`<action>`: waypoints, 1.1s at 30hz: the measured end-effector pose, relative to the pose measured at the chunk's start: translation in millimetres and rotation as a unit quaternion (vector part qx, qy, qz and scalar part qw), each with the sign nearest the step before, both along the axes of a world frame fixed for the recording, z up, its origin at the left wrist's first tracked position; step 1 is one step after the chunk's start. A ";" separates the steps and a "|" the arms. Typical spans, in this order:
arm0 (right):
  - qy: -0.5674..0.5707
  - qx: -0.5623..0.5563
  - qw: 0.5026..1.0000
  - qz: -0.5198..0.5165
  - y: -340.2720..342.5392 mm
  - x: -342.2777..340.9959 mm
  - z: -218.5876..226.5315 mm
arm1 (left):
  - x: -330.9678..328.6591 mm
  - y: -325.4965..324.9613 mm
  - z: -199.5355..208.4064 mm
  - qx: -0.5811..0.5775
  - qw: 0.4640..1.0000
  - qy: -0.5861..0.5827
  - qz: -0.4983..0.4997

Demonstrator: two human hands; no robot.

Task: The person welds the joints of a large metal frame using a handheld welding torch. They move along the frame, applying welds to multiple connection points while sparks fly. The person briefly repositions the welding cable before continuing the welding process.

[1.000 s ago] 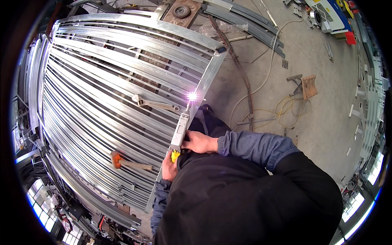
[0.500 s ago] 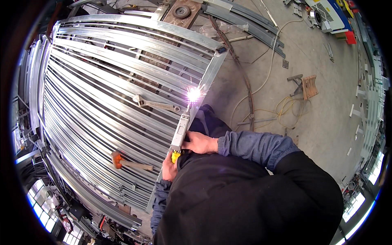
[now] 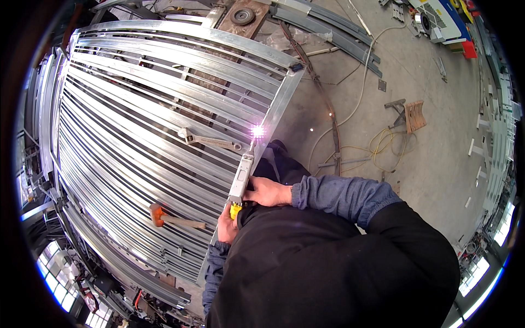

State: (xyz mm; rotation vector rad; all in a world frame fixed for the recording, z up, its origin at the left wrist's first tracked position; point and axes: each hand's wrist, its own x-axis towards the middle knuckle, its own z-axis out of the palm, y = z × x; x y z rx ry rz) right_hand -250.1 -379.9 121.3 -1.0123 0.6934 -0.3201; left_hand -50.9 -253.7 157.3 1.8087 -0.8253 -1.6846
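A grey handheld welding gun (image 3: 241,176) points away from me along the right edge of a frame of silvery metal bars (image 3: 281,101). At its nozzle tip glows a small bright pink-white weld spot (image 3: 257,131), on the joint between a bar end and the edge rail. My right hand (image 3: 268,191) closes on the gun body from the right; some fingers are hidden beneath it. At the rear, by the yellow part, my left hand (image 3: 226,225) is wrapped round the gun. On the bars lie an adjustable wrench (image 3: 213,142) and an orange-headed mallet (image 3: 178,218).
Below the frame's far end is a rusty plate (image 3: 261,12) bearing a round disc. Grey metal profiles (image 3: 339,41) lie on the floor beyond. Cables and a yellow hose (image 3: 377,145) run over the floor at right, near a small wooden-topped stand (image 3: 415,116).
The weld glow has shrunk, its spray of sparks reduced to a couple of bright specks over the floor. The nozzle tip sits slightly nearer to me; both hands keep their hold.
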 end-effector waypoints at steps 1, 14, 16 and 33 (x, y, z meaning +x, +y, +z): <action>0.000 0.003 1.000 0.002 0.1 0.2 -0.1 | -0.3 -0.3 0.7 0.000 1.000 -0.004 -0.001; -0.009 0.014 1.000 0.025 -3.4 -0.7 -1.9 | 0.6 -0.2 -0.3 0.009 1.000 0.003 -0.002; -0.016 0.022 0.999 0.031 -4.2 -0.3 -1.0 | 1.3 -1.3 2.4 0.012 1.000 -0.002 -0.011; 0.092 -0.082 0.988 -0.093 -29.1 -18.4 16.6 | -17.4 -49.8 -3.5 -0.034 0.999 -0.011 -0.035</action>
